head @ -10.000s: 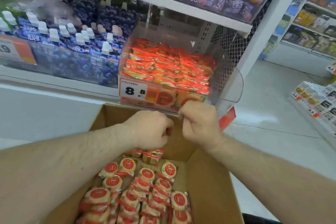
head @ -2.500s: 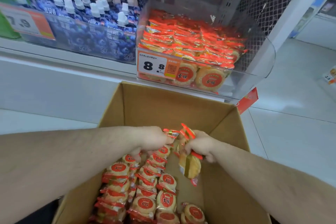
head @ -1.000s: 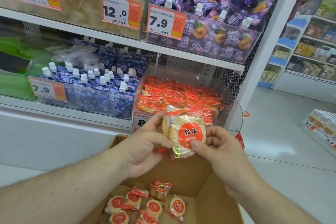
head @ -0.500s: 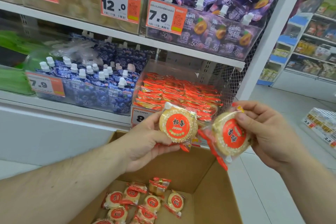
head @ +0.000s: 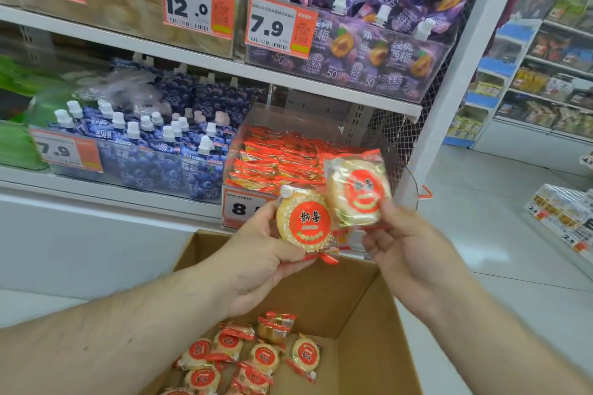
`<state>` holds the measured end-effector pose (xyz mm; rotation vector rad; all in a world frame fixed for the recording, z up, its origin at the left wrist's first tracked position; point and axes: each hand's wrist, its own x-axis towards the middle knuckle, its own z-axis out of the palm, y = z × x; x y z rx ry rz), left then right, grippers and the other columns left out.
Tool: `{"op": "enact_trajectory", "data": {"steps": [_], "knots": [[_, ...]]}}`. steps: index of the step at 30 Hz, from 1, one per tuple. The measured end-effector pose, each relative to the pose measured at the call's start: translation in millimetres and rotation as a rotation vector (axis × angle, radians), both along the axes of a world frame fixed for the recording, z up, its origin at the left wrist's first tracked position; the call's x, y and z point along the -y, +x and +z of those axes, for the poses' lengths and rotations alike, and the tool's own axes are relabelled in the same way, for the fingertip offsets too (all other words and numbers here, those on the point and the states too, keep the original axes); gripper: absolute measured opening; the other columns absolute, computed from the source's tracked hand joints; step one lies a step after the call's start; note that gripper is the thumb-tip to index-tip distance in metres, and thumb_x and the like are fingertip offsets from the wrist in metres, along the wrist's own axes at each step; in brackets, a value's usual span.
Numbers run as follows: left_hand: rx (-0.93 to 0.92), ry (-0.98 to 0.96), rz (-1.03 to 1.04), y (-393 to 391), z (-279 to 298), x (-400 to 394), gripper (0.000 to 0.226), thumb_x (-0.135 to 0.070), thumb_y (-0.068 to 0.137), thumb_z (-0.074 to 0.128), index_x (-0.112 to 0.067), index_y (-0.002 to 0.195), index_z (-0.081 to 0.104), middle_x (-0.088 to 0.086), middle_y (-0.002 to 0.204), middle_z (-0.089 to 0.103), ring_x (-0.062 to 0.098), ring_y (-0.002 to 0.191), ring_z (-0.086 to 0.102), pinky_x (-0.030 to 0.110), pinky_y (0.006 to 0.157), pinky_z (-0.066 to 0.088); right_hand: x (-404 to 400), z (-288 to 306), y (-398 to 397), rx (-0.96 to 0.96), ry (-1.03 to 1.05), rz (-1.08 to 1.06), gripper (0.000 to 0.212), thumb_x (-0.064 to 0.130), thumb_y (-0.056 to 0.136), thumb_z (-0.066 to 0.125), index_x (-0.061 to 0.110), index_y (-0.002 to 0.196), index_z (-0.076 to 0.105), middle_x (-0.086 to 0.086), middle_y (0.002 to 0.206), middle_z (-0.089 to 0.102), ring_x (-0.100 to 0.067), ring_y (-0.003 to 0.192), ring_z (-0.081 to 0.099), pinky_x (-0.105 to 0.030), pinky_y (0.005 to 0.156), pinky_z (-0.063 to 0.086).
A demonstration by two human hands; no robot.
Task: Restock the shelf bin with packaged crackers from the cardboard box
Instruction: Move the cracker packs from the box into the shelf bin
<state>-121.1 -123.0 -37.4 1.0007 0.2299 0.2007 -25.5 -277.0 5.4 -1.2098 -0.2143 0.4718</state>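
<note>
You hold one cracker pack in each hand, raised in front of the bin and ready to load.

Your left hand (head: 260,261) grips a round cracker pack (head: 304,221) by its lower edge, thumb on the front, label facing you; your right hand (head: 409,253) pinches a second pack (head: 358,191) from below and holds it a little higher, just in front of the clear shelf bin (head: 308,125). The bin already holds stacked red-wrapped packs, with room showing above them. The cardboard box (head: 362,308) sits open below your wrists with more packs on its floor. This looks like the carry-to-bin step: next, lift both packs over the bin's front wall and lay them flat on the stack, then return to the box.
</note>
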Motion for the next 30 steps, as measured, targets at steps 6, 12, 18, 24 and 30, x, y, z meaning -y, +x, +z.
{"op": "enact_trajectory", "data": {"steps": [6, 12, 18, 24, 30], "knots": [[-0.011, 0.098, 0.039, 0.8, 1.6, 8.3, 0.075, 0.034, 0.076, 0.044, -0.024, 0.123, 0.057, 0.009, 0.113, 0.071, 0.025, 0.106, 0.067, 0.041, 0.095, 0.052, -18.2, -22.3, -15.3, 0.162, -0.241, 0.059, 0.003, 0.009, 0.090, 0.064, 0.010, 0.091, 0.062, -0.003, 0.077, 0.073, -0.014, 0.070, 0.066, -0.024, 0.060, 0.047], [-0.017, 0.265, 0.009, -6.2, 2.1, 5.9, 0.078, 0.032, 0.074, 0.048, -0.023, 0.129, 0.056, 0.009, 0.115, 0.070, 0.023, 0.110, 0.065, 0.044, 0.103, 0.047, -18.6, -26.1, -20.2, 0.154, -0.380, 0.192, 0.022, 0.024, 0.089, 0.066, 0.019, 0.110, 0.065, 0.000, 0.096, 0.075, -0.019, 0.086, 0.066, -0.034, 0.073, 0.044], [0.029, 0.233, -0.053, -10.4, 9.1, 1.6, 0.082, 0.010, 0.061, 0.065, -0.025, 0.134, 0.053, 0.008, 0.122, 0.067, 0.024, 0.114, 0.063, 0.043, 0.108, 0.041, -16.5, -10.2, -15.9, -0.006, -0.116, 0.261, 0.061, 0.021, 0.064, 0.077, 0.003, 0.120, 0.064, -0.018, 0.111, 0.071, -0.031, 0.098, 0.066, -0.037, 0.084, 0.052], [0.082, 0.166, 0.134, -10.3, 16.5, -8.9, 0.063, 0.016, 0.081, 0.061, -0.029, 0.124, 0.059, -0.013, 0.106, 0.072, 0.015, 0.108, 0.066, 0.038, 0.094, 0.053, 16.1, 19.9, 15.8, -0.160, 0.345, 0.175, 0.032, 0.023, 0.060, 0.076, 0.019, 0.091, 0.072, -0.003, 0.095, 0.064, -0.020, 0.077, 0.060, -0.031, 0.069, 0.036], [0.092, 0.192, 0.276, -7.0, 13.0, -15.1, 0.053, 0.012, 0.086, 0.058, -0.033, 0.112, 0.065, -0.015, 0.111, 0.069, 0.010, 0.103, 0.067, 0.029, 0.078, 0.057, 22.1, 11.2, 18.4, -0.173, 0.303, 0.182, 0.056, 0.021, 0.046, 0.087, 0.017, 0.098, 0.069, -0.006, 0.105, 0.060, -0.024, 0.085, 0.057, -0.032, 0.071, 0.037]]}}
